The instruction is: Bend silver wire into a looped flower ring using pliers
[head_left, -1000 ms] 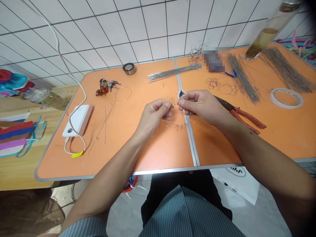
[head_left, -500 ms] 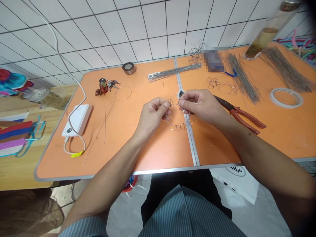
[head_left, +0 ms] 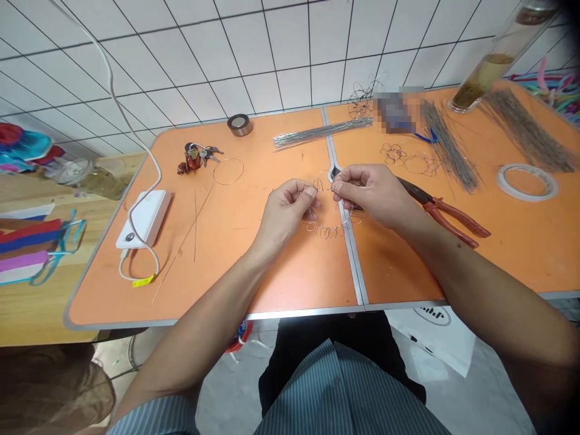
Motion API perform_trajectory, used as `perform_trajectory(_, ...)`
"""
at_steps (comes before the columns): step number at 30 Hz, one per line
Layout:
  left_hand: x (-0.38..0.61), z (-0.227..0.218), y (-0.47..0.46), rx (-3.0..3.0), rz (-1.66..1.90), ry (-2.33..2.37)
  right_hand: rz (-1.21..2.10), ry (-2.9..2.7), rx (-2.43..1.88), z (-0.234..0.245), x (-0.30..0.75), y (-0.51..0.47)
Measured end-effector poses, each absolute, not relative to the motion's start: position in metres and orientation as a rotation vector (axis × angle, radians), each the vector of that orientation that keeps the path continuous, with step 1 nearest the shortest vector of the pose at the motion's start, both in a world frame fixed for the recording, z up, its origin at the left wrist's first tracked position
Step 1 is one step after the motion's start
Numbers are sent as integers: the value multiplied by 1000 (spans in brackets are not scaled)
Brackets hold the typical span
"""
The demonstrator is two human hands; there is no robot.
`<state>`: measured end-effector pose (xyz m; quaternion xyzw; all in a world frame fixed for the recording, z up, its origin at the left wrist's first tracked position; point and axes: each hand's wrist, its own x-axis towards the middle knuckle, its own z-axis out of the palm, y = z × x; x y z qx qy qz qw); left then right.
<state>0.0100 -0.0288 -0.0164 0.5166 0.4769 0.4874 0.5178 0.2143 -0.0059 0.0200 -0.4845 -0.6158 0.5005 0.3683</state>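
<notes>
My left hand (head_left: 290,206) pinches one side of a thin wire ring with small loops (head_left: 330,231) along it. The opposite side sits between the thumb and fingers of my right hand (head_left: 368,190). Between the two hands the wire curves in fine loops; its ends are too thin to make out. The looped edge hangs toward me, just over the orange table (head_left: 299,272). Partly behind my right wrist lie pliers with red handles (head_left: 457,220), their jaws partly hidden.
A bundle of straight wires (head_left: 321,134), dark tape (head_left: 240,124), keys (head_left: 203,154) and a plain wire ring (head_left: 228,171) lie farther back. At left is a white power bank (head_left: 144,219) with a cable. On the right are white tape (head_left: 527,182) and a tall glass bottle (head_left: 484,72).
The whole view has shifted slightly, with things appearing a little farther right. Both hands keep their pinch on the wire ring, with barely any other movement.
</notes>
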Motion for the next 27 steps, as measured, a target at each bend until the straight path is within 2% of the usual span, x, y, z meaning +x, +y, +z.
perform_trajectory(6,10,-18,-28,1246,1160,1125,1263,-1601,-1231,18,214,-5)
perform_trajectory(11,10,-18,-28,1278,1172,1102,1450,-1525,-1173,13,217,-3)
perform_trajectory(17,11,-15,-31,1152,1118,1048,1208,-1548,-1243,17,215,-6)
perform_trajectory(23,10,-17,-29,1189,1136,1074,1346,-1478,-1215,17,216,-4)
perform_trajectory(27,9,-16,-28,1179,1133,1101,1316,-1499,-1203,14,217,-2)
